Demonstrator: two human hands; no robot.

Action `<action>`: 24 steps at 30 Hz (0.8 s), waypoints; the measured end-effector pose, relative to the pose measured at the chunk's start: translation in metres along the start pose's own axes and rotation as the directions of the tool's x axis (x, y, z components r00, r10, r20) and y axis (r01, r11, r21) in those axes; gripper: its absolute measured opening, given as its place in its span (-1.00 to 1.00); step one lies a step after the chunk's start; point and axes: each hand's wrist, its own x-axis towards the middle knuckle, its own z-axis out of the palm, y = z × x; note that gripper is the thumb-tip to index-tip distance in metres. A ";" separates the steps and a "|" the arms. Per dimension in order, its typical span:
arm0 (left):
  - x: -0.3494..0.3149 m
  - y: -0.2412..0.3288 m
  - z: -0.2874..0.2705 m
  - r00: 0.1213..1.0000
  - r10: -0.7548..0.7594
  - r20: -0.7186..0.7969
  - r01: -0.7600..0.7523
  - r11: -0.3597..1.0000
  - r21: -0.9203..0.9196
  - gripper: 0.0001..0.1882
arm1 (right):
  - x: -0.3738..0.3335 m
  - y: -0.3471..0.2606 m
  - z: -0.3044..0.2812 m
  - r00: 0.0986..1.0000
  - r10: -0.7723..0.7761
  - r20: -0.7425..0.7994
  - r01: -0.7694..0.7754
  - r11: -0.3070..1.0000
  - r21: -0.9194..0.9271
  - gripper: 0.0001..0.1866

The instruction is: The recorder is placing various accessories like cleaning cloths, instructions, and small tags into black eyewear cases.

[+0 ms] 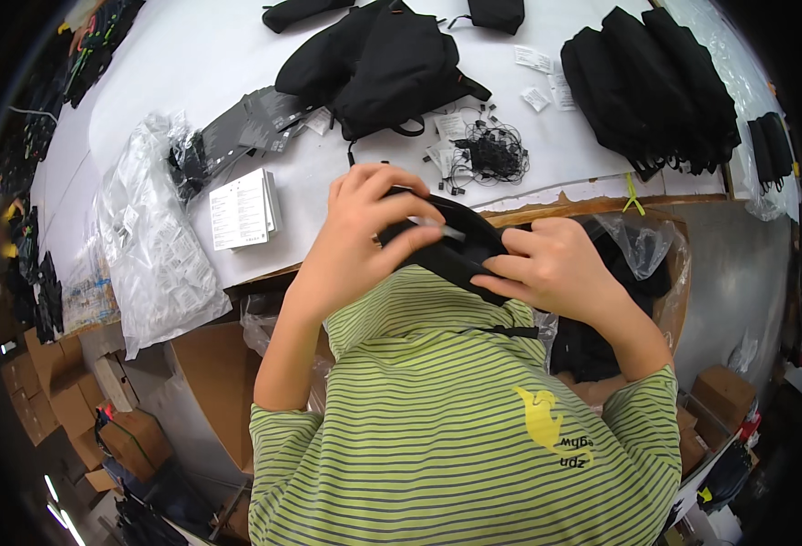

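Note:
A black fabric pouch (451, 264) is held in front of my chest, its opening spread apart. My right hand (551, 268) has its fingers closed on the pouch's right edge. At the pouch's opening is my left hand (369, 223), thumb and fingers pinched on a small whitish packet (453, 234), which is blurred. The left fingertips reach over the opening; what lies deeper inside is dark and hidden.
On the white table (519, 18) lie black bags (383, 73), tangled black cords (494, 150), small white packets (535, 98), stacked black pouches (651, 91), dark tags (260, 118) and white cards (242, 214). A clear plastic bag (160, 246) overhangs the front edge. An open carton (214, 382) stands below.

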 end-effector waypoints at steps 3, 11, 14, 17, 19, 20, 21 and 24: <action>-0.007 0.004 -0.004 0.976 -0.108 -0.190 0.135 0.981 0.137 -0.80 | 0.011 0.003 0.002 0.996 -0.038 -0.077 0.038 0.999 -0.008 -0.82; -0.048 -0.011 0.050 0.755 -0.654 0.053 -0.126 -0.224 -0.966 -0.24 | 0.041 -0.015 0.017 0.929 0.004 -0.369 0.023 0.997 0.069 -0.78; -0.035 -0.008 0.043 0.627 -0.778 -0.042 -0.155 -0.072 -0.985 -0.53 | 0.042 -0.025 0.044 0.871 0.279 -0.404 -0.066 0.882 0.466 -0.79; -0.032 -0.012 0.039 0.609 -0.770 -0.189 -0.202 0.080 -0.976 -0.56 | 0.029 -0.029 0.066 0.783 0.619 -0.069 -0.170 0.319 0.932 -0.78; -0.030 -0.005 0.036 0.615 -0.773 -0.154 -0.171 0.059 -0.983 -0.61 | 0.030 -0.024 0.081 0.847 0.531 0.038 -0.027 -0.030 0.999 -0.71; -0.030 -0.002 0.036 0.621 -0.775 -0.113 -0.136 0.036 -0.990 -0.65 | 0.033 -0.019 0.079 0.876 0.480 0.048 -0.044 -0.021 0.999 -0.65; -0.031 -0.002 0.038 0.626 -0.772 -0.107 -0.131 0.031 -0.991 -0.65 | 0.038 -0.015 0.075 0.872 0.488 0.047 -0.044 -0.019 0.999 -0.65; -0.036 0.007 0.039 0.696 -0.713 0.083 0.100 -0.018 -0.995 -0.72 | 0.056 -0.014 0.065 0.712 0.702 -0.022 -0.054 0.085 0.995 -0.71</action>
